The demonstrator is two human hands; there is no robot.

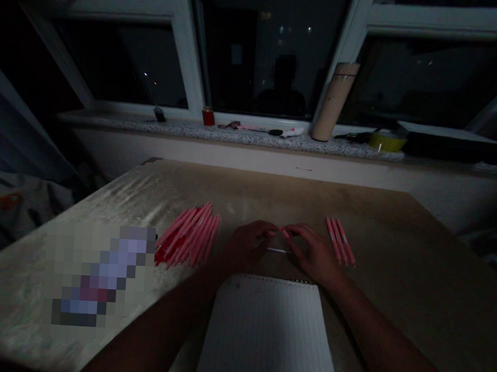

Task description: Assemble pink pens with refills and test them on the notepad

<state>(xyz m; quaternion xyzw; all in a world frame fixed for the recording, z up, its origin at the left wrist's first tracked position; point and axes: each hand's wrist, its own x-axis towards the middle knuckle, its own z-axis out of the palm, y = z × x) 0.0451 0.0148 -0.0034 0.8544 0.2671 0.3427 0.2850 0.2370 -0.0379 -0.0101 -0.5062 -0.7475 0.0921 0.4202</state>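
Evidently mid-handling, my right hand (313,250) pinches a pink piece (285,232) beside my left hand (251,242) (grip unclear). I judge the next move needs steadiness.

You have three slim pink pens (340,241) at right, a pile of more (192,236) too crowded to count, one white spiral notebook (267,333), one thin white stick (277,250), one tan tube (335,101).

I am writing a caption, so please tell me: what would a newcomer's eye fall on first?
Probably the heap of pink pen-like sticks beside the left hand, with a smaller group beside the right hand. Between these groups, both hands are close together just beyond the white lined notepad. A brown tube on the windowsill stands out too.
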